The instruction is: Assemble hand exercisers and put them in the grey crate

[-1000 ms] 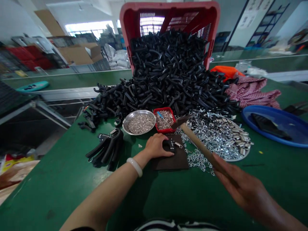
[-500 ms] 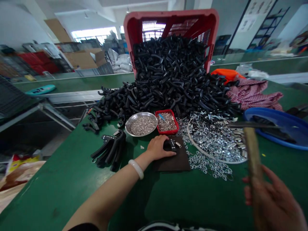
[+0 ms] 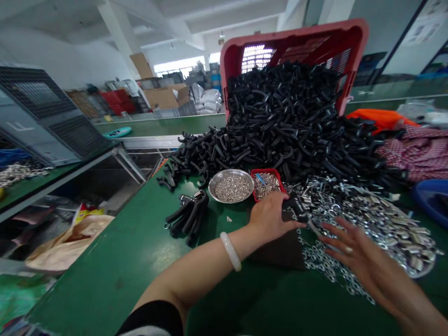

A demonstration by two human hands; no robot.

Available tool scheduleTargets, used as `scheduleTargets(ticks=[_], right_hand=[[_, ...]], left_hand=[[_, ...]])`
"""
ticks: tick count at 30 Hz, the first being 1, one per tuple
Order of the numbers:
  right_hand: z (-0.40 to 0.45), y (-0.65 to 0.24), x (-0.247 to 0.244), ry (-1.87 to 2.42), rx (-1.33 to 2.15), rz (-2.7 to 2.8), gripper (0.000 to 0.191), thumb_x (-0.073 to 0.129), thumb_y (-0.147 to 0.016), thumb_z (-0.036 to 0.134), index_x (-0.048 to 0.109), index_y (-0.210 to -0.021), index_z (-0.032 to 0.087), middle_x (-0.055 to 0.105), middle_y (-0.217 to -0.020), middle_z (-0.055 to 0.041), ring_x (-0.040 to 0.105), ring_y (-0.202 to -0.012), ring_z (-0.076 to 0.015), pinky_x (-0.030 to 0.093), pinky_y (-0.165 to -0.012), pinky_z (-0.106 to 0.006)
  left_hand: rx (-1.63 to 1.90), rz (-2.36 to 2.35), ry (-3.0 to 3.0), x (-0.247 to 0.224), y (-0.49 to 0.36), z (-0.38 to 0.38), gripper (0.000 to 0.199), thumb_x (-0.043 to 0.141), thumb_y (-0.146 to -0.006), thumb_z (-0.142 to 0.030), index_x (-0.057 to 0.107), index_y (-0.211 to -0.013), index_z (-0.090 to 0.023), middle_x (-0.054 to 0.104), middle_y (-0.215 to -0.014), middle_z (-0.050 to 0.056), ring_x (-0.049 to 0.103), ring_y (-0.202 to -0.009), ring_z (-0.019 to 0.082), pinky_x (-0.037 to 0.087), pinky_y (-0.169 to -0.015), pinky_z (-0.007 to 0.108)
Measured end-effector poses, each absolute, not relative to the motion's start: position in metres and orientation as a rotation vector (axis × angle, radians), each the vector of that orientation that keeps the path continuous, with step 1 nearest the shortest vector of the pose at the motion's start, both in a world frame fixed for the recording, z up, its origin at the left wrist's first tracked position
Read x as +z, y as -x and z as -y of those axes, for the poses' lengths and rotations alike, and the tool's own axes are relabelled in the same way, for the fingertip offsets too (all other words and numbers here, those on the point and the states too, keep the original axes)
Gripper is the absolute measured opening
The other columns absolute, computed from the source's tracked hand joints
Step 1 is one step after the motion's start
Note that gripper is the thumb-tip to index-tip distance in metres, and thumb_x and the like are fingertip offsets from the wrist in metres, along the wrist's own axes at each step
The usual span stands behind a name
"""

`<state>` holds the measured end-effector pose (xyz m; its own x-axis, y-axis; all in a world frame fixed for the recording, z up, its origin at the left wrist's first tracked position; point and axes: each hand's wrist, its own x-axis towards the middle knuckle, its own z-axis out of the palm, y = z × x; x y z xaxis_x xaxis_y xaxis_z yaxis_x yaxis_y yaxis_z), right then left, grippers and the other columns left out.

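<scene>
My left hand (image 3: 269, 218), with a white bangle on its wrist, grips a black plastic handle part (image 3: 296, 205) between thumb and fingers. That part is held over a dark square mat (image 3: 280, 249). My right hand (image 3: 360, 259) reaches in from the right, fingers stretched and apart, holding nothing, over small metal rings (image 3: 324, 263). Its fingertips are close to the black part; whether they touch it I cannot tell. Several black handles with metal springs (image 3: 189, 215) lie grouped to the left. No hammer shows in this view now.
A metal dish of tiny metal pieces (image 3: 231, 187) and a small red box (image 3: 282, 185) of pins stand behind the mat. A big heap of black handle parts (image 3: 266, 126) spills from a tipped red crate (image 3: 353, 60). Metal clips (image 3: 409, 238) and a blue basin (image 3: 430, 198) lie right.
My right hand has let go of the wooden-handled hammer and moved left toward the black part. My left hand still grips the part. The camera has turned left.
</scene>
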<state>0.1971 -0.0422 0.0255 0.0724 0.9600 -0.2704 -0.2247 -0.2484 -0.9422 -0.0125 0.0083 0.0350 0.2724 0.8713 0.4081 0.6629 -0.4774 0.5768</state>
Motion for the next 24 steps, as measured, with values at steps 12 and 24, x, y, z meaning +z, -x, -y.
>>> scheduleTargets(ticks=[12, 24], right_hand=[[-0.017, -0.135, 0.018, 1.236, 1.374, 0.808, 0.032, 0.073, -0.06, 0.041, 0.053, -0.072, 0.019, 0.056, -0.064, 0.0039, 0.052, -0.052, -0.0076, 0.043, -0.04, -0.015], [-0.007, -0.15, 0.012, 1.284, 1.281, 0.913, 0.035, 0.072, -0.06, 0.045, 0.054, -0.076, 0.019, 0.052, -0.067, 0.0029, 0.048, -0.05, -0.0067, 0.042, -0.036, -0.016]], left_hand=[[0.058, -2.432, -2.202, 0.08, 0.216, -0.136, 0.046, 0.044, -0.08, -0.015, 0.047, -0.124, -0.029, 0.05, -0.116, 0.01, 0.052, -0.099, 0.025, 0.042, -0.081, 0.036], [1.163, -2.091, -2.194, 0.084, 0.223, -0.182, 0.03, 0.041, -0.086, -0.034, 0.049, -0.107, -0.015, 0.059, -0.099, 0.012, 0.055, -0.098, 0.024, 0.041, -0.086, 0.04]])
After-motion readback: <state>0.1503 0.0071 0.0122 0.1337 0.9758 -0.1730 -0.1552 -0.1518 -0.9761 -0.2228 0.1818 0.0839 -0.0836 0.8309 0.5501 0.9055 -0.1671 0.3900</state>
